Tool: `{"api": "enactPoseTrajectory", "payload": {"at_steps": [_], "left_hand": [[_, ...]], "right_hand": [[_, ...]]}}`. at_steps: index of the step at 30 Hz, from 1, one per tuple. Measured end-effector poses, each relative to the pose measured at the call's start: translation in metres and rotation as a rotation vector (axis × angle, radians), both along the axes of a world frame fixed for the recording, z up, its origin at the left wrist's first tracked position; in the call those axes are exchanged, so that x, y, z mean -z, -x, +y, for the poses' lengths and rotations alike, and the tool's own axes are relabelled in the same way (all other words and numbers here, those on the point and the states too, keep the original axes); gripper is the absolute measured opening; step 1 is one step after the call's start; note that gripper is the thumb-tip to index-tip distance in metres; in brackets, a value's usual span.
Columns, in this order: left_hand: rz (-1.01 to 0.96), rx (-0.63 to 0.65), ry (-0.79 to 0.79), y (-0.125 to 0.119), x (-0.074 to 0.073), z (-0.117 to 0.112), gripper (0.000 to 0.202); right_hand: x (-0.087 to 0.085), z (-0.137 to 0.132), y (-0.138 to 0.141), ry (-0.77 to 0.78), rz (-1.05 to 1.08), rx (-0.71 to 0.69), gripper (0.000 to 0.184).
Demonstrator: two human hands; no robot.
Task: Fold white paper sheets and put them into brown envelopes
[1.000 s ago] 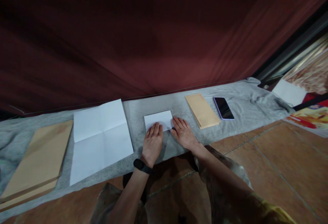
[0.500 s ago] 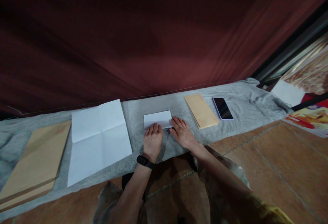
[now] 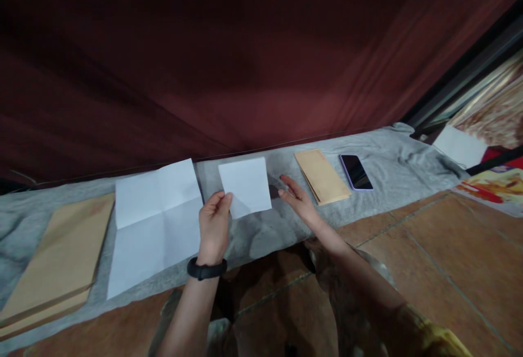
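Note:
My left hand [image 3: 215, 221], with a black band on its wrist, pinches the lower left edge of a folded white sheet of paper [image 3: 247, 185]. The paper is tilted up above the grey cloth. To its right, my right hand [image 3: 297, 199] hovers apart from it, fingers spread and holding nothing. A larger white sheet [image 3: 159, 226] with crossing creases lies unfolded left of my left hand. Beyond my right hand, small tan envelopes [image 3: 322, 177] lie stacked on the cloth.
A grey cloth [image 3: 392, 166] covers the long narrow surface. Large tan envelopes [image 3: 61, 253] lie at its left end, a phone [image 3: 356, 173] in a purple case at the right. A dark red curtain [image 3: 261, 73] hangs behind. Tiled floor [image 3: 441, 248] runs along the front.
The folded paper has been lifted off the cloth and now shows a larger face. My left hand has moved left to its edge; my right hand has let go and shifted right.

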State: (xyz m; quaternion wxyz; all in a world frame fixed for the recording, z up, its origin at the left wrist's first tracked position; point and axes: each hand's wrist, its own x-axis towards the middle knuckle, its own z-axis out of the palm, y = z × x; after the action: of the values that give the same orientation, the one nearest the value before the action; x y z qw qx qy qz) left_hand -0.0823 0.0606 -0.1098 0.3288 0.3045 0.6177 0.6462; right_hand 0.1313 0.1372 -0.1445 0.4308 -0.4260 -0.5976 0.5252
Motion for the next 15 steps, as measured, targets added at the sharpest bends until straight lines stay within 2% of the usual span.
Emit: {"api": "enactPoseTrajectory", "payload": {"at_steps": [2,4,6,9,12,15], "left_hand": [[-0.296,0.010,0.043,-0.002,0.004,0.000,0.035],[-0.436,0.056,0.116,-0.008,0.010,-0.002,0.039],[-0.458,0.121,0.191,-0.016,0.016,-0.006,0.039],[-0.415,0.180,0.259,-0.026,0.024,-0.012,0.038],[-0.388,0.189,0.271,-0.028,0.027,-0.014,0.037],[-0.350,0.149,0.228,-0.023,0.026,-0.011,0.040]], "right_hand": [[-0.003,-0.003,0.004,0.135,0.115,-0.045,0.063],[-0.005,-0.007,0.008,0.274,0.166,-0.116,0.062],[-0.003,-0.010,0.013,0.362,0.169,-0.161,0.062],[0.006,-0.012,0.018,0.396,0.155,-0.133,0.058],[0.015,-0.011,0.019,0.440,0.117,-0.103,0.048],[0.017,-0.009,0.015,0.455,0.058,-0.136,0.040]]}}
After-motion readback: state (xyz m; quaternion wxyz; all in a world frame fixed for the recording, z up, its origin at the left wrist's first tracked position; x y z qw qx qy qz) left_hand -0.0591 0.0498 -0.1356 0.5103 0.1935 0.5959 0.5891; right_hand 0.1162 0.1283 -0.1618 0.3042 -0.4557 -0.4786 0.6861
